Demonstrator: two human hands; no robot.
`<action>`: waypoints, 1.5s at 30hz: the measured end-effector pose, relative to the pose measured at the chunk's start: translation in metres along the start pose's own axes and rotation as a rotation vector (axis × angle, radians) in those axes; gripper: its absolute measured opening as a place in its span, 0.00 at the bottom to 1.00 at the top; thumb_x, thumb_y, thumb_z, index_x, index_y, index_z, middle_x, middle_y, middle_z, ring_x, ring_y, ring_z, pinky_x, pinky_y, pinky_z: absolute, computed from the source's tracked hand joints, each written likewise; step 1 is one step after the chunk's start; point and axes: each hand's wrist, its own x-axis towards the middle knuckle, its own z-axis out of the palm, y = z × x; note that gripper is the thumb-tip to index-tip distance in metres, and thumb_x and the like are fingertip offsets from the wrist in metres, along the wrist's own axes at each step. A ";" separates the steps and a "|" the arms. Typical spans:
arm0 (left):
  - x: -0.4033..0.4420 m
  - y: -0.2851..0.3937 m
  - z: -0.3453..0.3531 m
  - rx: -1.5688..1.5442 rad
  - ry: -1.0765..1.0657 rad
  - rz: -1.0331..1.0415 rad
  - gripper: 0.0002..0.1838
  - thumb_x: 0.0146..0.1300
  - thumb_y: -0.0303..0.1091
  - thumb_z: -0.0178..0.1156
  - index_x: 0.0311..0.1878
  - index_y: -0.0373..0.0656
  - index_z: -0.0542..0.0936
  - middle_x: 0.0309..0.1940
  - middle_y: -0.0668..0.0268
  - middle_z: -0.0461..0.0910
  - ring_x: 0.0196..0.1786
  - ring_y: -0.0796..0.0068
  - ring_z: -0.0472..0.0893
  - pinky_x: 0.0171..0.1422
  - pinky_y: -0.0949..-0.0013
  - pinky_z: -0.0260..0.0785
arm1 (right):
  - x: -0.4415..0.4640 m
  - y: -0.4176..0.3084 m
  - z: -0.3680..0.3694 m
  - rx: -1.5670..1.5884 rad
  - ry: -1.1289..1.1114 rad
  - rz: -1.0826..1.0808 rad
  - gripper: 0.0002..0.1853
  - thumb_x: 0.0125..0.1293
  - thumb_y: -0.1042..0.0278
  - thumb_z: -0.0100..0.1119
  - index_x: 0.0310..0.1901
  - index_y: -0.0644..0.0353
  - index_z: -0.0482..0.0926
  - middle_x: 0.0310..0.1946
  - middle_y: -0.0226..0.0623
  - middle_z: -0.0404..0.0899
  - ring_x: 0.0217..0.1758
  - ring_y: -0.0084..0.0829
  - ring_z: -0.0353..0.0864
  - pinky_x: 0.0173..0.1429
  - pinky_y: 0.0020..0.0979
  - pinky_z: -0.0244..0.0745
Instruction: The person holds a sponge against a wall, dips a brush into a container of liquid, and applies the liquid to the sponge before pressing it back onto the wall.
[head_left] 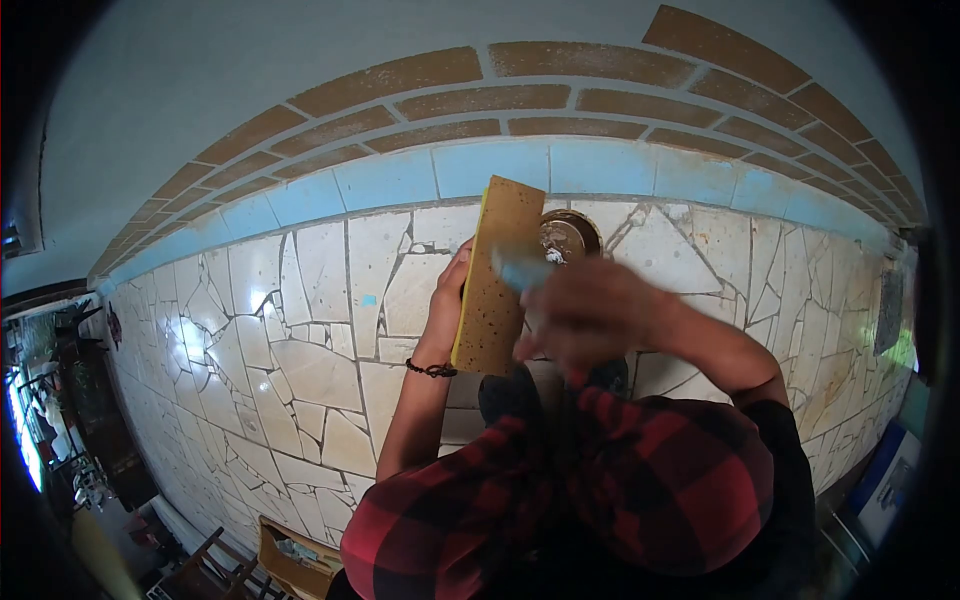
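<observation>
My left hand (447, 305) is wrapped round the back of a sponge float (492, 300), its brown, dark-speckled face turned up and its yellow edge on the left. The float is tilted lengthwise away from me. My right hand (590, 310) is closed on a light-blue brush (522, 270), smeared by motion, at the right edge of the float's face. Whether its tip touches the sponge I cannot tell. Just beyond my right hand, a round metal can (590, 222) stands on the floor with some white stuff inside; the float and hand partly cover it.
The floor (330, 360) is pale broken-stone tiling. Ahead runs a light-blue skirting (390, 185) under a wall with brown brick shapes (540, 97). My knees in red checked cloth (660, 480) are close below. A wooden chair (290, 560) stands at the lower left.
</observation>
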 end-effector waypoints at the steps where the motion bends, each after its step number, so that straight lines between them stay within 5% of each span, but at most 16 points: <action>1: 0.003 -0.001 -0.005 0.018 0.011 0.007 0.25 0.79 0.39 0.40 0.73 0.39 0.67 0.61 0.63 0.77 0.58 0.73 0.78 0.62 0.68 0.72 | 0.004 -0.012 0.004 0.055 -0.002 -0.029 0.14 0.57 0.61 0.73 0.36 0.54 0.75 0.36 0.33 0.81 0.29 0.28 0.85 0.25 0.28 0.78; 3: 0.007 -0.002 -0.014 0.054 0.031 0.023 0.25 0.79 0.40 0.40 0.73 0.39 0.67 0.61 0.63 0.76 0.59 0.73 0.78 0.63 0.68 0.72 | 0.010 -0.033 0.008 0.164 -0.007 -0.090 0.19 0.57 0.63 0.79 0.41 0.56 0.76 0.38 0.38 0.84 0.30 0.32 0.86 0.28 0.30 0.79; 6: 0.006 -0.003 -0.019 0.031 0.034 0.056 0.25 0.80 0.40 0.39 0.73 0.39 0.67 0.63 0.62 0.76 0.61 0.73 0.77 0.64 0.67 0.71 | 0.000 -0.037 0.020 0.366 0.144 0.083 0.10 0.62 0.65 0.70 0.34 0.52 0.75 0.35 0.31 0.78 0.31 0.29 0.83 0.31 0.33 0.79; 9: 0.004 -0.004 -0.019 0.175 0.006 0.079 0.26 0.81 0.43 0.40 0.73 0.40 0.67 0.62 0.63 0.76 0.61 0.74 0.76 0.65 0.68 0.70 | 0.000 -0.018 0.007 0.604 0.017 0.515 0.11 0.64 0.66 0.70 0.33 0.54 0.74 0.36 0.34 0.79 0.30 0.30 0.82 0.37 0.34 0.79; 13: -0.009 0.001 -0.005 0.244 -0.079 -0.044 0.28 0.82 0.49 0.40 0.74 0.40 0.67 0.61 0.64 0.76 0.60 0.76 0.76 0.65 0.70 0.69 | -0.020 0.042 0.012 0.482 0.446 0.819 0.12 0.69 0.68 0.67 0.43 0.58 0.71 0.28 0.31 0.80 0.30 0.22 0.79 0.36 0.27 0.76; 16: -0.008 0.002 -0.010 0.269 -0.061 -0.063 0.28 0.81 0.49 0.40 0.73 0.40 0.67 0.60 0.64 0.77 0.59 0.76 0.77 0.63 0.70 0.70 | -0.015 0.070 -0.008 0.321 0.537 0.631 0.10 0.70 0.71 0.65 0.42 0.58 0.71 0.27 0.34 0.79 0.29 0.20 0.79 0.34 0.24 0.75; 19: -0.013 0.009 -0.008 0.190 -0.068 -0.096 0.27 0.81 0.48 0.41 0.72 0.40 0.68 0.58 0.64 0.77 0.57 0.76 0.78 0.61 0.69 0.72 | -0.013 0.076 -0.029 0.028 0.456 0.506 0.09 0.71 0.72 0.64 0.43 0.59 0.71 0.26 0.36 0.79 0.28 0.21 0.80 0.32 0.25 0.75; 22: -0.015 0.009 -0.009 0.150 -0.070 -0.118 0.26 0.80 0.47 0.41 0.71 0.40 0.69 0.58 0.63 0.78 0.56 0.75 0.79 0.59 0.68 0.73 | -0.009 0.056 -0.031 0.100 0.276 0.345 0.11 0.67 0.79 0.64 0.44 0.61 0.70 0.30 0.40 0.79 0.29 0.28 0.81 0.31 0.28 0.77; 24: -0.014 0.007 -0.010 0.149 -0.056 -0.110 0.26 0.80 0.46 0.41 0.71 0.40 0.69 0.58 0.63 0.78 0.56 0.75 0.79 0.59 0.68 0.73 | -0.015 0.033 -0.017 0.005 0.042 0.223 0.13 0.62 0.74 0.71 0.42 0.58 0.73 0.28 0.37 0.80 0.28 0.31 0.82 0.29 0.30 0.78; 26: -0.008 0.002 -0.015 0.150 -0.046 -0.079 0.26 0.80 0.46 0.41 0.71 0.39 0.69 0.58 0.63 0.78 0.55 0.74 0.79 0.59 0.68 0.73 | -0.006 0.006 0.010 -0.038 0.196 0.004 0.13 0.59 0.64 0.75 0.32 0.54 0.76 0.26 0.30 0.79 0.26 0.32 0.82 0.24 0.31 0.76; 29: -0.002 -0.004 -0.019 0.138 -0.028 -0.036 0.26 0.80 0.46 0.41 0.71 0.39 0.69 0.57 0.63 0.78 0.54 0.74 0.79 0.59 0.68 0.73 | -0.001 -0.023 0.015 0.295 0.022 0.088 0.11 0.61 0.67 0.74 0.35 0.53 0.77 0.27 0.29 0.79 0.27 0.31 0.83 0.27 0.32 0.77; 32: -0.006 0.000 -0.014 0.082 -0.041 -0.084 0.26 0.80 0.46 0.42 0.71 0.40 0.69 0.56 0.63 0.78 0.53 0.74 0.79 0.58 0.68 0.73 | -0.004 -0.009 0.015 0.508 0.220 0.214 0.18 0.62 0.75 0.72 0.47 0.59 0.72 0.30 0.37 0.80 0.30 0.32 0.83 0.32 0.30 0.81; 36: -0.011 0.004 -0.013 0.079 -0.094 -0.147 0.26 0.80 0.46 0.40 0.72 0.41 0.67 0.54 0.61 0.79 0.47 0.72 0.82 0.49 0.68 0.77 | -0.017 0.049 -0.005 0.454 0.465 0.405 0.10 0.72 0.78 0.57 0.46 0.61 0.64 0.32 0.42 0.77 0.31 0.27 0.79 0.36 0.27 0.79; 38: -0.012 0.007 -0.010 0.127 -0.082 -0.136 0.26 0.80 0.47 0.40 0.72 0.41 0.67 0.53 0.61 0.79 0.46 0.73 0.82 0.48 0.68 0.77 | -0.015 0.066 -0.018 0.206 0.555 0.473 0.15 0.67 0.79 0.66 0.45 0.61 0.67 0.26 0.41 0.78 0.27 0.22 0.76 0.30 0.25 0.73; 41: -0.013 0.013 -0.008 0.162 -0.083 -0.114 0.27 0.81 0.48 0.40 0.71 0.40 0.69 0.54 0.64 0.78 0.51 0.76 0.79 0.55 0.69 0.74 | -0.012 0.070 -0.039 -0.037 0.428 0.369 0.11 0.72 0.75 0.59 0.46 0.61 0.64 0.30 0.42 0.78 0.30 0.28 0.80 0.36 0.26 0.78; 45: -0.013 0.011 -0.014 0.143 -0.112 -0.137 0.26 0.81 0.48 0.40 0.71 0.40 0.69 0.54 0.64 0.78 0.51 0.76 0.79 0.56 0.69 0.74 | -0.005 0.052 -0.036 0.017 0.288 0.178 0.14 0.66 0.76 0.67 0.45 0.59 0.69 0.29 0.44 0.82 0.31 0.31 0.83 0.32 0.27 0.78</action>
